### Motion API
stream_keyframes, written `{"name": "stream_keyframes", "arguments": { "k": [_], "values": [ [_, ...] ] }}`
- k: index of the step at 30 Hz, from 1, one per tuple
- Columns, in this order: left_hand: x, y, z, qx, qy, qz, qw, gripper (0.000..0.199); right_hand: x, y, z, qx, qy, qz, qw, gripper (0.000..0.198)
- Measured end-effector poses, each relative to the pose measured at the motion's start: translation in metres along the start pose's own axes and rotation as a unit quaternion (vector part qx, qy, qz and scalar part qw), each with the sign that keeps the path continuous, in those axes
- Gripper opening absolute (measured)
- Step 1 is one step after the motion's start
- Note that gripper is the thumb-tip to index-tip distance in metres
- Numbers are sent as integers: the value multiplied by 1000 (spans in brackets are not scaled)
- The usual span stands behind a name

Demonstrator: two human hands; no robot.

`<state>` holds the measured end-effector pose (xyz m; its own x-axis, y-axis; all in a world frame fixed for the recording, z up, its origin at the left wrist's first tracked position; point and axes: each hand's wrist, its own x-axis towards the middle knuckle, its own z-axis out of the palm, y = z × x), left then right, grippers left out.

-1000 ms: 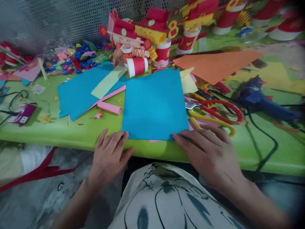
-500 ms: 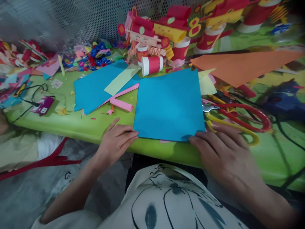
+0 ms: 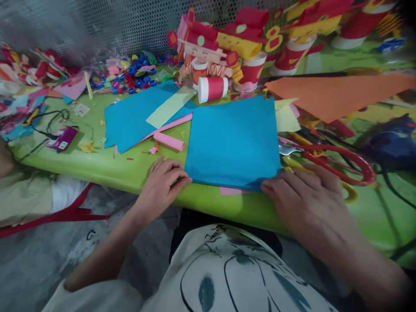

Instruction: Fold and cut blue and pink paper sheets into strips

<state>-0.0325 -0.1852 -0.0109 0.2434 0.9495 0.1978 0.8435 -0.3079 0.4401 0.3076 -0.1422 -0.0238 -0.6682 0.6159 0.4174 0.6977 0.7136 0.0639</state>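
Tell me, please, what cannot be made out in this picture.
Head view:
Flat pink paper: rest hidden beneath the square blue paper sheet.
Curved yellow plastic handle: partly covered by the right hand.
Dark-blue plastic tool: details blurred.
Large orange paper sheet: cut off by right edge.

You have one view, worn on your head, facing forward and steeply down past your own patterned shirt [image 3: 240, 281], which fills the bottom middle. It takes in a wide stretch of the worktop [image 3: 97, 167], its front edge slanting down to the right. The blue paper sheet [image 3: 232, 143] sits near the centre, close by; a perforated panel [image 3: 97, 26] backs the upper left, and floor [image 3: 65, 249] shows lower left.
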Motion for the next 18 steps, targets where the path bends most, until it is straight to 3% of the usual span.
{"name": "stream_keyframes", "arguments": {
  "k": [8, 14, 18],
  "values": [
    [4, 4, -1, 27, 14, -31, 999, 26, 0, 5, 9, 10, 12, 45, 999, 21],
    [2, 3, -1, 27, 26, -52, 998, 31, 5, 10, 8, 33, 0, 34, 999, 25],
    [-1, 10, 1, 38, 42, -61, 997, 5, 6, 12, 9, 42, -1, 27, 999, 28]
  ]
}}
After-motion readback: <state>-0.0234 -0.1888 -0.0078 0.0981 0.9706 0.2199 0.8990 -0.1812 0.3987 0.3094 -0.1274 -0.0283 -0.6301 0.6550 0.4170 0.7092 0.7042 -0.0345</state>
